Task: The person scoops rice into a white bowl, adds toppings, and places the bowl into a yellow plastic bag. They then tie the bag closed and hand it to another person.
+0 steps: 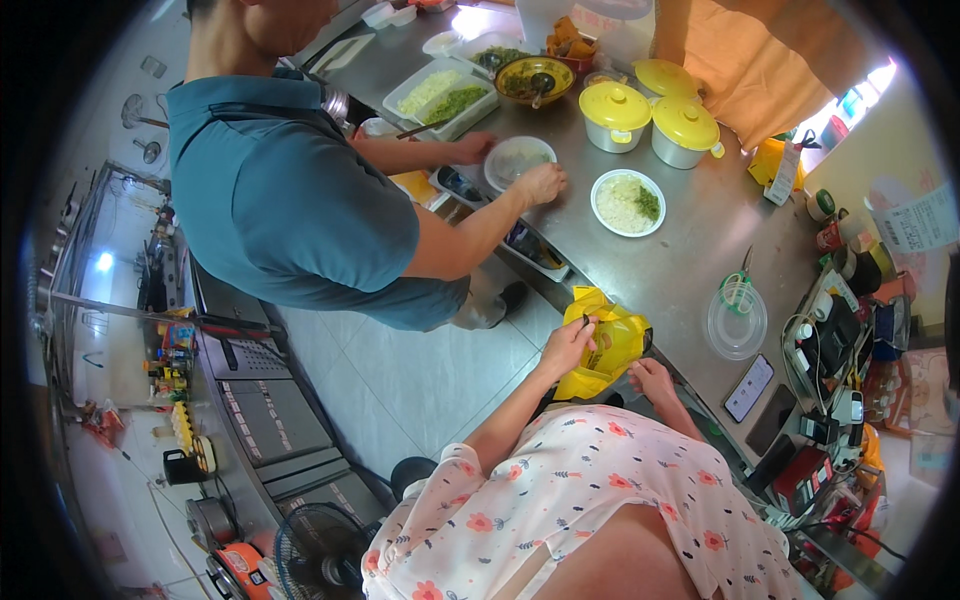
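A yellow plastic bag (611, 345) hangs open in front of me at the counter's edge. On its left side, my left hand (568, 346) grips the rim, fingers pinched on a dark bit. My right hand (651, 377) is just right of the bag, fingers curled; whether it touches the plastic I cannot tell. Further up the steel counter (675, 262) stands a round white bowl of rice with chopped greens (628, 203). A clear round lid (736, 321) lies partly over green-handled scissors (738, 289) on the right.
A co-worker in a teal shirt (300, 195) stands at left, hands at a clear bowl (519, 161). Behind are yellow-lidded pots (615, 109), a tub of chopped vegetables (442, 97) and a patterned bowl with a ladle (534, 79). Phones (748, 388) lie near the right edge; a fan (326, 551) stands lower left.
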A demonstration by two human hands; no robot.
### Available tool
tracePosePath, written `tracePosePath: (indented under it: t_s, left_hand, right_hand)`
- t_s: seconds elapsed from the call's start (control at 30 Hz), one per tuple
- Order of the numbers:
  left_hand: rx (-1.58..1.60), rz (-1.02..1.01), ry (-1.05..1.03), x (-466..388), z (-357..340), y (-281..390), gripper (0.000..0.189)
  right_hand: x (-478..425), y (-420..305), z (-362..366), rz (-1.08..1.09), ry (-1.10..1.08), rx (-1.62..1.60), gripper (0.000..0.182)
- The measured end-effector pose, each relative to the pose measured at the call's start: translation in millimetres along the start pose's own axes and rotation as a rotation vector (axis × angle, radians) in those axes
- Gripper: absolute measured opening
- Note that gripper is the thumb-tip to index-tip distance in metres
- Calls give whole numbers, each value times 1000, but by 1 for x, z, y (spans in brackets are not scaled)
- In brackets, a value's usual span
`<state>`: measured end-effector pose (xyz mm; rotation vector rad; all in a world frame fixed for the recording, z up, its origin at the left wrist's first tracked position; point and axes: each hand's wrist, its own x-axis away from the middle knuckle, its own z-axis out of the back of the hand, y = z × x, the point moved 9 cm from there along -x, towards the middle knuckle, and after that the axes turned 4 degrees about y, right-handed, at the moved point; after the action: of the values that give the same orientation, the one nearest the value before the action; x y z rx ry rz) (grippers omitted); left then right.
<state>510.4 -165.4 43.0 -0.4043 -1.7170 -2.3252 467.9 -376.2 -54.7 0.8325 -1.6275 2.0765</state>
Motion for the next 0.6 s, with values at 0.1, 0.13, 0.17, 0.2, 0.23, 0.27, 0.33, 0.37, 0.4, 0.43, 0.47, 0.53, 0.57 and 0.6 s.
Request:
tracePosePath:
  t_s: [0.1, 0.13, 0.17, 0.2, 0.23, 0.27, 0.33, 0.37, 0.4, 0.43, 0.47, 0.53, 0.57, 0.6]
  left_hand:
    - [0, -41, 7, -4, 0, -2, 33]
    - [4, -36, 2, -5, 0, -3, 33]
    - [8, -31, -6, -5, 0, -1, 33]
    - [27, 4, -17, -5, 0, -2, 33]
    - [45, 39, -28, -5, -1, -1, 33]
    - [62, 74, -39, -4, -1, 1, 32]
    - [64, 92, -41, -3, 0, 3, 32]
    - [65, 101, -40, -4, 1, 3, 32]
    - [47, 59, -35, -6, 1, 4, 32]
    - [29, 18, -29, -9, 1, 1, 32]
    - [14, -24, -21, -10, 1, 4, 32]
    - [17, -21, -35, -11, -1, 3, 32]
    - [18, -21, -38, -12, -1, 3, 32]
    - [14, -26, -44, -14, -2, 2, 32]
  right_hand:
    - [0, -2, -1, -8, 7, 4, 23]
    - [1, -3, -2, -8, 10, 6, 23]
    - [3, -6, -2, -10, 15, 7, 23]
    - [5, -9, -1, -13, 21, 7, 22]
    - [5, -9, -2, -13, 22, 13, 22]
    - [5, -10, -2, -12, 24, 17, 22]
    - [5, -11, -2, -14, 28, 20, 22]
    - [4, -12, -3, -16, 29, 18, 22]
    - [4, -13, -4, -17, 29, 18, 22]
    - [4, -11, -4, -13, 35, 12, 22]
    - [2, -10, -4, -9, 40, 9, 22]
    - [1, -7, -2, -13, 42, 19, 22]
    - [0, -6, -2, -19, 38, 34, 22]
    - [-1, -6, -2, -24, 33, 48, 22]
